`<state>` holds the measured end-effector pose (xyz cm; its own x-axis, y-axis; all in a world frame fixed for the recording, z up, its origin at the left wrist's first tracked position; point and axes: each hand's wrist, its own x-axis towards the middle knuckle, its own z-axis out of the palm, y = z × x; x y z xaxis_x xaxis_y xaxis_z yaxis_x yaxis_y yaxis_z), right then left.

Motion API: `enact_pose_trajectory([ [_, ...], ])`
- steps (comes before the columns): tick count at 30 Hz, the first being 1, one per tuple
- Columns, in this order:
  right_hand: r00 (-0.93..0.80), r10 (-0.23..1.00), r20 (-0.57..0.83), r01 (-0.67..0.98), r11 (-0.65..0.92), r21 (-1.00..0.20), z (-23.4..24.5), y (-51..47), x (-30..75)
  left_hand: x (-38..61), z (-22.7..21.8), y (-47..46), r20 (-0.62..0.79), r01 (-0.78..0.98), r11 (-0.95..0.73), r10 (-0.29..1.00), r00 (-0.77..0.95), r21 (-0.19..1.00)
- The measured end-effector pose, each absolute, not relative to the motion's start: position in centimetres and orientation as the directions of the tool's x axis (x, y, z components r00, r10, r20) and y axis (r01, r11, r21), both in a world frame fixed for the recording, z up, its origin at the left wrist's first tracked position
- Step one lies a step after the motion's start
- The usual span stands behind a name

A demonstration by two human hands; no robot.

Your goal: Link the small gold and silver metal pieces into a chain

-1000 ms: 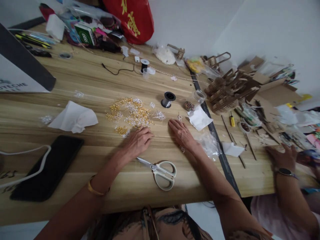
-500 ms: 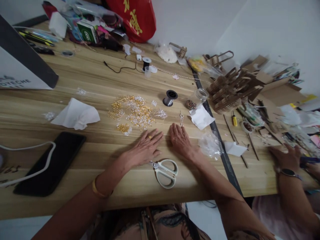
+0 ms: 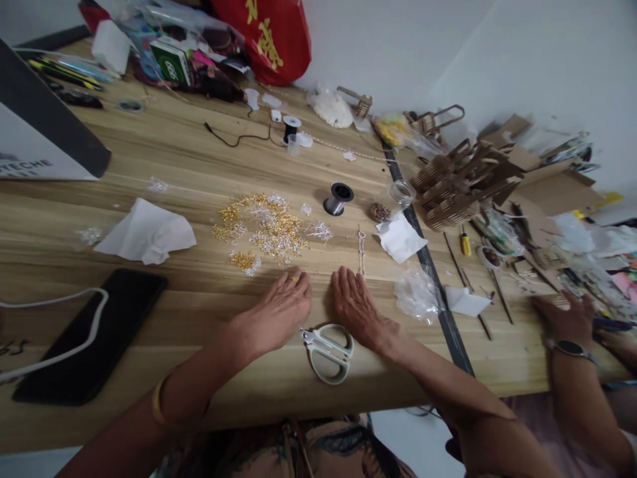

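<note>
My left hand [image 3: 279, 312] lies flat on the wooden table [image 3: 199, 172] with fingers stretched out, holding nothing, just below a heap of small gold and silver beads and findings [image 3: 266, 229]. My right hand [image 3: 354, 304] lies flat beside it, fingers out, empty. White-handled scissors [image 3: 326, 350] rest on the table between and just below both hands. A short beaded strand [image 3: 361, 251] lies straight on the table right above my right hand's fingertips. A spool of silver wire [image 3: 337, 198] stands beyond the beads.
A black phone [image 3: 94, 332] with a white cable and a crumpled tissue [image 3: 146, 234] lie at left. White paper [image 3: 401, 239], a clear bag [image 3: 417, 292], a small jar [image 3: 401, 192] and brown cardboard parts [image 3: 462, 179] crowd the right. Another person's hand with a wristwatch [image 3: 565, 322] works at far right.
Both my hands have slid back toward me, away from the beads, and come close together above the scissors. The beaded strand now lies uncovered above my right hand.
</note>
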<state>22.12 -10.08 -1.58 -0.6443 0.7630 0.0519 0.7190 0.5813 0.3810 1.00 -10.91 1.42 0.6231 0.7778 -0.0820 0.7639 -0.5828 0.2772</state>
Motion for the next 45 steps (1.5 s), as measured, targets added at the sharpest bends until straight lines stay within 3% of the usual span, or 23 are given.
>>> enact_pose_trajectory([
  [5, -0.616, 0.787, 0.048, 0.730, 0.546, 0.412, -1.4, -10.3, 21.7, 0.5, 2.7, -9.3, 0.006, 0.698, -0.624, 0.747, 0.665, 0.351],
  [9, -0.603, 0.796, 0.050, 0.738, 0.533, 0.414, -1.3, -10.4, 21.5, -0.1, 1.5, -7.7, 0.091, 0.624, -0.563, 0.777, 0.622, 0.541],
  [15, -0.614, 0.785, 0.076, 0.751, 0.552, 0.363, -1.7, -10.5, 22.1, 0.4, -0.5, -6.1, -0.009, 0.448, -0.178, 0.923, 0.384, 0.876],
  [21, -0.592, 0.801, 0.088, 0.766, 0.525, 0.370, -2.1, -10.5, 21.9, 1.4, -1.3, -5.6, -0.056, 0.146, 0.012, 0.953, 0.297, 0.989],
  [24, -0.583, 0.808, 0.086, 0.768, 0.515, 0.380, -1.9, -10.5, 21.7, 1.5, -1.6, -5.8, -0.067, 0.151, 0.021, 0.950, 0.306, 0.988],
  [28, -0.581, 0.810, 0.084, 0.771, 0.514, 0.376, -1.7, -10.6, 21.5, 1.1, -1.6, -6.2, 0.010, 0.314, -0.112, 0.951, 0.308, 0.943],
  [34, -0.564, 0.820, 0.097, 0.790, 0.501, 0.354, -1.7, -10.5, 21.4, -0.4, -0.7, -6.8, 0.106, 0.644, -0.417, 0.880, 0.463, 0.641],
  [38, -0.552, 0.828, 0.098, 0.804, 0.498, 0.324, -1.8, -10.5, 21.5, -1.0, -0.9, -7.1, 0.127, 0.685, -0.512, 0.838, 0.531, 0.517],
  [45, -0.576, 0.813, 0.091, 0.790, 0.523, 0.320, -1.7, -10.6, 21.7, -1.1, -1.7, -7.1, 0.164, 0.698, -0.587, 0.800, 0.577, 0.410],
])
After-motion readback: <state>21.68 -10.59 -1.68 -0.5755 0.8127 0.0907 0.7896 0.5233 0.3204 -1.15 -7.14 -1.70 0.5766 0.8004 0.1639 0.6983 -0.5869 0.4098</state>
